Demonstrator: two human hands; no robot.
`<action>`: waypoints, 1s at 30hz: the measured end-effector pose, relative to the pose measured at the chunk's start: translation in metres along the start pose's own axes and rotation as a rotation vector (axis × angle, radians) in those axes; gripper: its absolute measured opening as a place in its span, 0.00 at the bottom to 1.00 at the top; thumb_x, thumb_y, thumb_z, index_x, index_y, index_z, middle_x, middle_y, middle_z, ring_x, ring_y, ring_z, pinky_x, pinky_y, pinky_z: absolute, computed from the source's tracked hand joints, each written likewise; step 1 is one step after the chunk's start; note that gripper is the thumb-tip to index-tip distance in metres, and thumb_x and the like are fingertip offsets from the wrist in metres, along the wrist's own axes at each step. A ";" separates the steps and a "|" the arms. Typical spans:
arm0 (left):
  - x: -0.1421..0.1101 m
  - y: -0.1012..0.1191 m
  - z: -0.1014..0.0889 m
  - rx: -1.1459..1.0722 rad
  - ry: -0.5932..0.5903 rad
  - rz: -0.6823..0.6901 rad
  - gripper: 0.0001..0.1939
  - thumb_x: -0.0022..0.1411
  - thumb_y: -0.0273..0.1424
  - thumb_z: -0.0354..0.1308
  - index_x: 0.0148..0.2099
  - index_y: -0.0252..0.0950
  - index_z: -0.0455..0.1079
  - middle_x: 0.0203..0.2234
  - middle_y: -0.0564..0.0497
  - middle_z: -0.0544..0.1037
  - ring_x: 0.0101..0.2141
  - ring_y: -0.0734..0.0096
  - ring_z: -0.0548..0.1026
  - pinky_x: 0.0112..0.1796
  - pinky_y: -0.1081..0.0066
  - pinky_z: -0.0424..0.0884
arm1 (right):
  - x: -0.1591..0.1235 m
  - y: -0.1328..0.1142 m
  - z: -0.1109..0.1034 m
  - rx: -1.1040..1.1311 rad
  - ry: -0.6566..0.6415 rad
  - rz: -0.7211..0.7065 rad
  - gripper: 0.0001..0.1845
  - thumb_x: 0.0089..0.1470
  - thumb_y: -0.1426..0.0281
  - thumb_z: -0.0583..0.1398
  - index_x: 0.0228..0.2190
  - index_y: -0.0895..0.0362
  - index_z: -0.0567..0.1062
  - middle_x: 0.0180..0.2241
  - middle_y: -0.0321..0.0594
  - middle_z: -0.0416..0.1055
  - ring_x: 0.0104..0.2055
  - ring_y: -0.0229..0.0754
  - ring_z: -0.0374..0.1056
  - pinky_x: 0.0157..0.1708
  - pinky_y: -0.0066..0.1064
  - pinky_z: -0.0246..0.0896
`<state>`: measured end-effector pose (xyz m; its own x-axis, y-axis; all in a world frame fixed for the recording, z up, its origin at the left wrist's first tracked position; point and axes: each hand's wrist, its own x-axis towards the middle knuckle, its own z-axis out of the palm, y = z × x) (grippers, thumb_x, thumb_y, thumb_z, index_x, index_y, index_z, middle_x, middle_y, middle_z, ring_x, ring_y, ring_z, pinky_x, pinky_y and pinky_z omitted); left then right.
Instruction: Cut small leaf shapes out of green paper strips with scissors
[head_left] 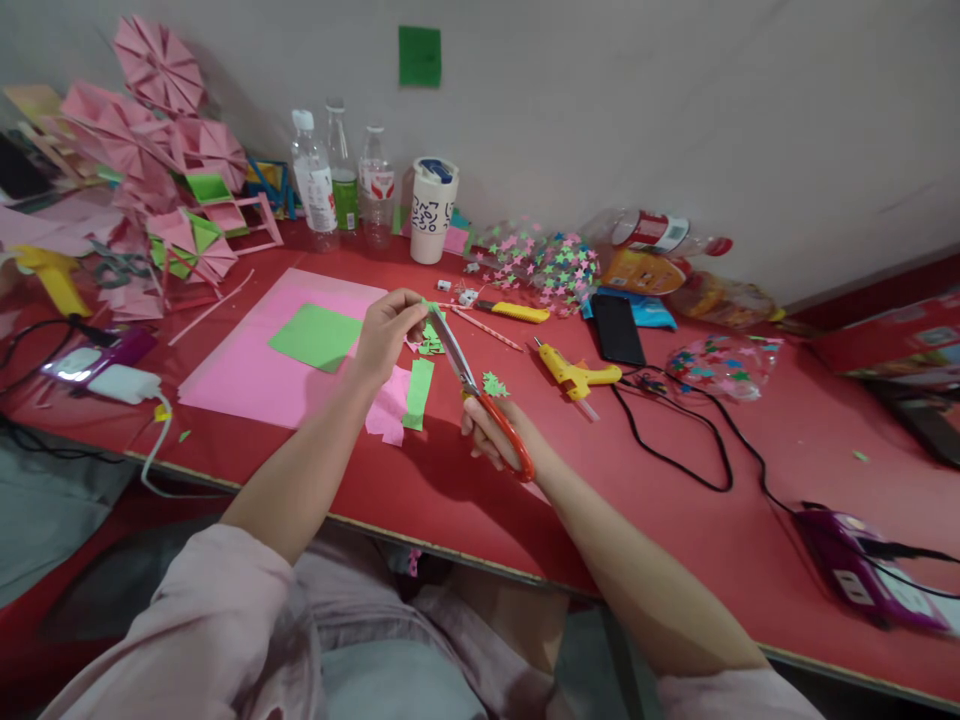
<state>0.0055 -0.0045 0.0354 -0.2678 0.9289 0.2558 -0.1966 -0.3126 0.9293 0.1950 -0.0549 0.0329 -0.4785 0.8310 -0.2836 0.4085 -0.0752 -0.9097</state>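
In the head view, my right hand [484,435] grips a pair of scissors [504,428] with red-orange handles, the blades angled up and left. My left hand [390,330] pinches a small piece of green paper [431,308] at the blade tips. Just below the blades lie small green cut pieces [431,340], a green paper strip [418,393] and pink paper scraps [390,408]. Near my right hand rests a jagged green scrap [494,384]. Behind my left forearm, a green square [315,336] lies on a big pink sheet [240,350].
Right of the scissors are a yellow glue gun [574,373] with its black cord, a black phone [619,330] and a yellow box cutter [517,312]. Bottles [313,180] and a white cup [432,215] stand along the wall. Pink paper crafts [161,130] pile up at left.
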 end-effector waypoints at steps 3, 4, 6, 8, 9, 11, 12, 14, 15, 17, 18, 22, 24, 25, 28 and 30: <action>0.000 0.000 -0.001 0.010 -0.001 0.003 0.05 0.51 0.25 0.55 0.24 0.35 0.65 0.13 0.59 0.66 0.15 0.85 0.63 0.19 0.79 0.60 | 0.000 0.001 -0.001 -0.014 0.008 0.003 0.25 0.53 0.48 0.51 0.19 0.55 0.63 0.05 0.26 0.52 0.08 0.30 0.50 0.17 0.27 0.62; 0.000 -0.001 -0.001 0.011 -0.003 0.006 0.05 0.51 0.25 0.55 0.24 0.35 0.65 0.13 0.59 0.66 0.15 0.85 0.63 0.19 0.79 0.60 | 0.000 0.001 -0.001 -0.019 0.012 0.007 0.25 0.53 0.48 0.51 0.19 0.55 0.62 0.05 0.26 0.52 0.08 0.30 0.51 0.17 0.27 0.62; 0.001 -0.002 -0.002 0.009 -0.007 0.011 0.05 0.51 0.25 0.55 0.24 0.35 0.65 0.13 0.59 0.66 0.15 0.85 0.63 0.20 0.79 0.60 | 0.000 0.001 -0.001 -0.022 0.020 0.016 0.25 0.52 0.48 0.52 0.18 0.55 0.62 0.05 0.26 0.52 0.08 0.30 0.52 0.16 0.27 0.61; 0.001 -0.003 -0.003 -0.001 -0.011 0.008 0.05 0.51 0.26 0.55 0.25 0.35 0.65 0.14 0.58 0.66 0.15 0.85 0.64 0.19 0.79 0.61 | 0.001 0.001 -0.001 -0.017 0.030 0.022 0.25 0.52 0.47 0.53 0.18 0.55 0.62 0.05 0.26 0.52 0.08 0.30 0.52 0.16 0.26 0.60; 0.002 -0.003 -0.003 -0.010 -0.014 0.004 0.04 0.51 0.26 0.55 0.25 0.35 0.65 0.14 0.58 0.66 0.15 0.85 0.64 0.19 0.79 0.60 | 0.001 0.002 -0.001 -0.014 0.034 0.025 0.25 0.51 0.47 0.53 0.18 0.55 0.62 0.05 0.26 0.52 0.08 0.30 0.51 0.15 0.26 0.60; 0.002 -0.004 -0.003 -0.033 -0.020 -0.005 0.04 0.51 0.27 0.56 0.25 0.35 0.65 0.14 0.58 0.66 0.15 0.85 0.64 0.19 0.79 0.60 | 0.001 0.002 -0.001 -0.013 0.038 0.027 0.25 0.51 0.47 0.53 0.18 0.55 0.62 0.05 0.25 0.51 0.07 0.30 0.51 0.15 0.25 0.59; 0.002 -0.004 -0.003 -0.048 -0.023 -0.009 0.04 0.51 0.27 0.56 0.25 0.35 0.66 0.14 0.58 0.66 0.15 0.85 0.63 0.19 0.79 0.60 | 0.001 0.002 -0.001 -0.013 0.039 0.025 0.25 0.51 0.47 0.53 0.18 0.55 0.62 0.05 0.25 0.51 0.07 0.30 0.51 0.15 0.25 0.59; 0.002 -0.005 -0.003 -0.083 -0.028 -0.019 0.04 0.51 0.28 0.56 0.25 0.35 0.66 0.14 0.58 0.67 0.15 0.85 0.63 0.19 0.79 0.59 | 0.001 0.002 0.000 -0.008 0.037 0.017 0.25 0.51 0.48 0.53 0.18 0.55 0.62 0.05 0.25 0.51 0.07 0.29 0.50 0.15 0.25 0.59; 0.002 -0.005 -0.003 -0.099 -0.031 -0.024 0.04 0.52 0.28 0.55 0.25 0.35 0.66 0.14 0.58 0.67 0.15 0.85 0.64 0.18 0.80 0.59 | 0.000 0.001 0.000 -0.005 0.037 0.015 0.25 0.52 0.48 0.53 0.18 0.55 0.62 0.05 0.25 0.50 0.07 0.29 0.50 0.15 0.25 0.59; 0.002 -0.005 -0.002 -0.120 -0.037 -0.028 0.05 0.52 0.28 0.55 0.25 0.35 0.66 0.15 0.58 0.68 0.15 0.85 0.64 0.18 0.80 0.59 | 0.000 0.000 0.000 -0.005 0.037 0.019 0.25 0.52 0.49 0.53 0.18 0.55 0.61 0.05 0.25 0.50 0.07 0.29 0.50 0.15 0.26 0.59; 0.002 -0.005 -0.002 -0.122 -0.037 -0.026 0.05 0.52 0.28 0.55 0.25 0.35 0.66 0.15 0.58 0.68 0.15 0.85 0.64 0.18 0.80 0.59 | 0.000 0.000 -0.001 -0.009 0.037 0.022 0.25 0.52 0.49 0.53 0.18 0.55 0.62 0.05 0.25 0.51 0.07 0.29 0.50 0.15 0.26 0.59; 0.001 -0.003 -0.003 -0.069 -0.016 -0.001 0.05 0.52 0.27 0.55 0.24 0.35 0.65 0.14 0.58 0.67 0.15 0.85 0.63 0.19 0.80 0.60 | -0.001 -0.002 -0.001 -0.011 0.048 0.015 0.24 0.51 0.49 0.54 0.18 0.55 0.62 0.06 0.26 0.52 0.08 0.30 0.51 0.16 0.26 0.59; 0.001 -0.001 -0.003 -0.020 -0.012 0.010 0.05 0.52 0.26 0.55 0.24 0.35 0.65 0.14 0.58 0.66 0.15 0.85 0.64 0.19 0.80 0.60 | -0.001 -0.002 -0.001 -0.009 0.047 0.001 0.23 0.51 0.49 0.54 0.19 0.55 0.62 0.06 0.25 0.51 0.08 0.30 0.50 0.18 0.27 0.61; 0.001 -0.001 -0.003 0.004 -0.019 0.016 0.06 0.52 0.26 0.55 0.24 0.35 0.65 0.13 0.58 0.66 0.15 0.85 0.64 0.19 0.80 0.60 | -0.001 -0.002 0.000 -0.009 0.042 -0.006 0.23 0.52 0.50 0.54 0.19 0.55 0.62 0.06 0.25 0.51 0.08 0.30 0.50 0.19 0.28 0.62; 0.000 -0.001 -0.003 0.053 -0.050 0.033 0.06 0.52 0.25 0.55 0.23 0.35 0.66 0.13 0.58 0.66 0.15 0.85 0.64 0.19 0.80 0.60 | 0.000 -0.003 0.000 -0.016 0.029 -0.010 0.23 0.53 0.50 0.53 0.20 0.55 0.62 0.06 0.24 0.52 0.08 0.30 0.50 0.21 0.29 0.64; 0.000 -0.002 -0.003 0.063 -0.056 0.036 0.06 0.52 0.25 0.54 0.23 0.35 0.65 0.13 0.58 0.66 0.15 0.85 0.64 0.19 0.80 0.60 | 0.000 -0.003 0.000 -0.020 0.027 -0.006 0.23 0.53 0.50 0.52 0.19 0.55 0.62 0.06 0.25 0.52 0.08 0.30 0.50 0.21 0.29 0.64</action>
<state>0.0032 -0.0042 0.0333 -0.2201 0.9276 0.3020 -0.1279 -0.3343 0.9337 0.1937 -0.0552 0.0358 -0.4604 0.8458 -0.2693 0.4214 -0.0588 -0.9050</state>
